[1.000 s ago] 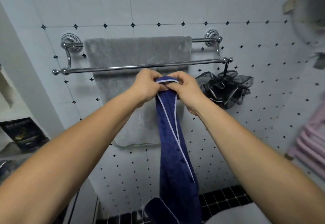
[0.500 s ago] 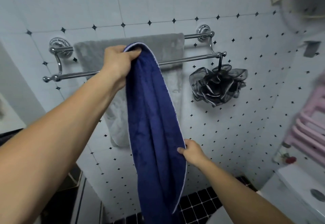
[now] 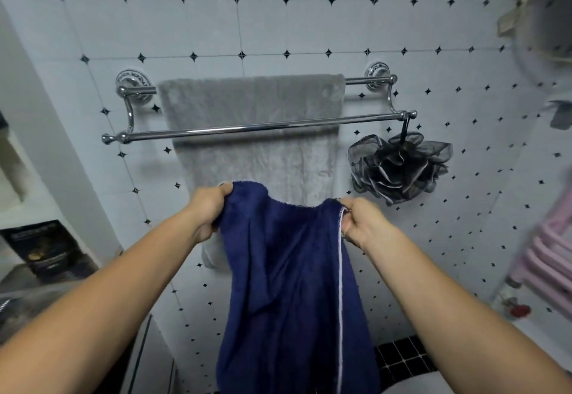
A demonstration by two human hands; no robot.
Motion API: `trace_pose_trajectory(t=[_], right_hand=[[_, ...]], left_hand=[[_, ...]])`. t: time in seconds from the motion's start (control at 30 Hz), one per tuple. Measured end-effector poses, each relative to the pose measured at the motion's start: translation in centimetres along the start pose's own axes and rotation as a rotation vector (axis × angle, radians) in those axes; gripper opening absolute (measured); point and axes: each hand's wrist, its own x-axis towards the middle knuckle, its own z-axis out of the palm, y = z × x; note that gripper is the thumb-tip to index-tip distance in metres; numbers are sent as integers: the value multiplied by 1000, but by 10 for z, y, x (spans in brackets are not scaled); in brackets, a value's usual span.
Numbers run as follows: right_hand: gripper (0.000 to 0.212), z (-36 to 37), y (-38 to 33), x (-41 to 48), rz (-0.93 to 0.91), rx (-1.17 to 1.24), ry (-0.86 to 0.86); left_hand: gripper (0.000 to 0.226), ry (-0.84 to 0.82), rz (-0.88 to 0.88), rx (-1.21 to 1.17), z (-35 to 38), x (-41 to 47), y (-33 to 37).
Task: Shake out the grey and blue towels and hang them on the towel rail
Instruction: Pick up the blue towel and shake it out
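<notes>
Two bare hands hold a dark blue towel [image 3: 288, 285] up by its top edge, below a chrome double towel rail [image 3: 247, 128] on a white tiled wall [image 3: 278, 28]. The left hand [image 3: 210, 208] grips one top corner in curled fingers. The right hand [image 3: 360, 223] pinches the other corner, just beside the white stitched hem. Between them the edge sags in a shallow dip, and the cloth hangs down past the bottom of the view.

The grey towel [image 3: 253, 99] is draped over the rail's back bar; the front bar crosses it, bare. A black mesh bath pouf [image 3: 399, 170] hangs from the rail's right end.

The blue towel looks like soft, limp terry, light enough for a finger hold, neither slippery nor fragile. It will likely bunch wherever it is unsupported. The two top corners seem the best hold: kept apart, they spread the cloth flat for shaking and for draping over the front bar.
</notes>
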Motion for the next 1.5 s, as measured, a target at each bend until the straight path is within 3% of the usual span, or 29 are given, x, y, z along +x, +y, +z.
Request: trace_pose_trajectory(t=[0.13,0.2,0.3,0.37,0.53,0.63,0.67,0.77,0.87,1.13,1.33,1.5], right_hand=[[27,11,-15,-3,-59,319,115],[36,19,-19,-15,-118,373,108],[34,31,-21,-30,-186,395,126],[32,38,-22,-38,-199,428,142],[30,45,-28,-45,-217,453,148],[28,47,-31,-48,-221,466,165],[30,47,-31,-49,-225,468,170],[29,49,-31,-53,-232,474,186],[26,53,-32,-58,-229,503,210],[27,53,-34,-72,-252,513,217],[26,45,-33,-73,-238,498,199],[29,53,-27,-78,-229,523,183]], left_hand=[[17,-110,69,-79,4,-24,-18],[19,-155,197,2,10,-39,-36],[44,-201,383,135,16,-48,-55],[40,-230,479,221,20,-49,-61],[43,-293,395,281,21,-48,-70],[13,-400,387,301,25,-57,-84],[23,-419,397,361,29,-61,-88],[90,-333,485,750,50,-74,-101],[107,-211,537,991,81,-85,-110],[95,22,442,1018,117,-71,-119],[47,165,559,959,96,-48,-123],[72,48,596,892,95,-53,-131]])
